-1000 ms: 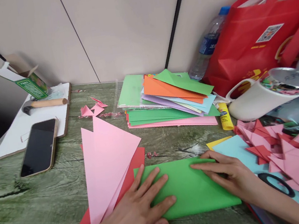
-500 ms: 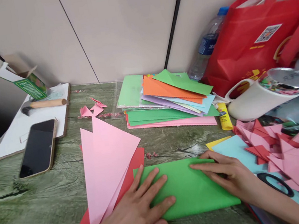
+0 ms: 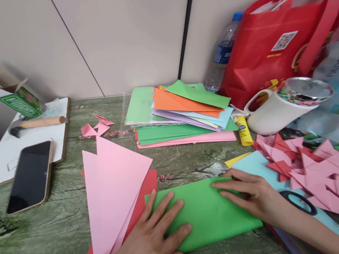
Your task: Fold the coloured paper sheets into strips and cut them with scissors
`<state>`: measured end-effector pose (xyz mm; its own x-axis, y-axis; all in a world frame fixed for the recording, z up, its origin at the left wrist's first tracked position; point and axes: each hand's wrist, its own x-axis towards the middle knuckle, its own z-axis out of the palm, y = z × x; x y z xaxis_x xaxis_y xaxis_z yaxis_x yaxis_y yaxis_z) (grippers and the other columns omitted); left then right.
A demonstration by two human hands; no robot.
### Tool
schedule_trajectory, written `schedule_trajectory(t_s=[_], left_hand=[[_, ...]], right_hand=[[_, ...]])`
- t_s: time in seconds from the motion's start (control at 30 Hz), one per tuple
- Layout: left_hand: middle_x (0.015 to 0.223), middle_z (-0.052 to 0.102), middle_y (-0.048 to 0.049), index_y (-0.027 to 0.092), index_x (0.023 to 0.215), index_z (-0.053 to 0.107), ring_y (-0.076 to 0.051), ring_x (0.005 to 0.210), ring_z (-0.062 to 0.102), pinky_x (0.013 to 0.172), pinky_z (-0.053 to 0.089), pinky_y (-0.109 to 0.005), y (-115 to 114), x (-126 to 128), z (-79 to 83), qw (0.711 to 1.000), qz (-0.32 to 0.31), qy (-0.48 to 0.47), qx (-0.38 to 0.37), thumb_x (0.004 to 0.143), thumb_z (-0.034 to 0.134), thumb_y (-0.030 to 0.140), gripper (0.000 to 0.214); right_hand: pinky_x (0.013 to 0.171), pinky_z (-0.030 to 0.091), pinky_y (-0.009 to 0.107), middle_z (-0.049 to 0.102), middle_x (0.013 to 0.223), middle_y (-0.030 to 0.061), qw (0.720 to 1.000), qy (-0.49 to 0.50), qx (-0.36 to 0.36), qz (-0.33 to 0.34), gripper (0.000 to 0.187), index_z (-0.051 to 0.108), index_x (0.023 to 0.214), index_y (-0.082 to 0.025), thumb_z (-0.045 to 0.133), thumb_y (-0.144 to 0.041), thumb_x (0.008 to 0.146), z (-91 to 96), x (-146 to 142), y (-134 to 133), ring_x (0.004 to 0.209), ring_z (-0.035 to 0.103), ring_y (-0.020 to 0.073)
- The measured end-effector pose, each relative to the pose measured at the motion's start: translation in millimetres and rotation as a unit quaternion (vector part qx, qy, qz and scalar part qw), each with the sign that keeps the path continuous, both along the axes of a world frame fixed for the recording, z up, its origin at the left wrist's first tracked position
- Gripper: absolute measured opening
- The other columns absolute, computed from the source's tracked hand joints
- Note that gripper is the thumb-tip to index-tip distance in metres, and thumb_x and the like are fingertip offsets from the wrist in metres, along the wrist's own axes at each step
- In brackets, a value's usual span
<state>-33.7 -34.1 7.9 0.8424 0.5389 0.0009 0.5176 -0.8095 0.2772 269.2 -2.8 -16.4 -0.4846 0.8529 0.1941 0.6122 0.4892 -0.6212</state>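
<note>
Head camera: our view has swung slightly rightward, yet our left hand [image 3: 154,242] still lies spread on the green paper [image 3: 200,221] on the desk [image 3: 31,252], our right hand [image 3: 259,196] touching its right end, grip unclear, so the paper seems steady.

Single head-worn cam looking forward and down over the worktop [image 3: 61,234] from its near side, close in: left hand [image 3: 152,235] and right hand [image 3: 258,196] large at bottom centre, wall [image 3: 129,34] across top, phone [image 3: 29,177] left through red bag [image 3: 250,49] right.
</note>
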Motion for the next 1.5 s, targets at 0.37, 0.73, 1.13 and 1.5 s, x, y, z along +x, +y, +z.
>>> schedule_trajectory(t_s=[0.37, 0.73, 1.13, 1.5], left_hand=[[0.149, 0.030, -0.0063, 0.028, 0.138, 0.040, -0.030, 0.137, 0.021, 0.106, 0.029, -0.056, 3.5, -0.7, -3.4, 1.000, -0.012, 0.003, 0.008, 0.089, 0.055, 0.028, 0.051], [0.146, 0.037, -0.0060, 0.027, 0.133, 0.046, -0.030, 0.135, 0.027, 0.105, 0.028, -0.055, 4.7, 1.0, -4.1, 0.999, -0.012, -0.018, 0.028, 0.086, 0.058, 0.025, 0.049], [0.146, 0.036, -0.0057, 0.028, 0.134, 0.046, -0.030, 0.134, 0.030, 0.103, 0.034, -0.054, 4.9, 2.1, -0.7, 0.999, -0.011, -0.008, 0.031, 0.086, 0.057, 0.025, 0.049], [0.147, 0.035, -0.0045, 0.028, 0.134, 0.046, -0.029, 0.135, 0.029, 0.106, 0.031, -0.052, 4.7, 1.5, -1.1, 0.999, -0.009, -0.008, 0.032, 0.086, 0.057, 0.025, 0.049]], right_hand=[[0.048, 0.044, 0.021, 0.062, 0.080, 0.0061, 0.996, 0.002, -0.009, -0.085, 0.022, 0.068, 0.093, -0.019, 0.047, -0.027, 0.092, 4.8, -1.9, -0.3, 0.054, 0.054, 0.0103], [0.049, 0.045, 0.022, 0.064, 0.081, 0.0066, 0.994, -0.002, -0.031, -0.103, 0.021, 0.068, 0.093, -0.019, 0.050, -0.028, 0.091, 3.6, -1.7, 0.0, 0.054, 0.055, 0.0106], [0.047, 0.048, 0.022, 0.059, 0.074, 0.0043, 0.987, 0.010, -0.012, -0.158, 0.020, 0.068, 0.084, -0.019, 0.055, -0.034, 0.087, 1.6, -3.5, -1.9, 0.056, 0.057, 0.0117], [0.046, 0.049, 0.022, 0.059, 0.072, 0.0044, 0.985, 0.006, 0.027, -0.170, 0.024, 0.070, 0.082, -0.019, 0.055, -0.038, 0.087, 1.0, -4.1, -3.3, 0.053, 0.057, 0.0119]])
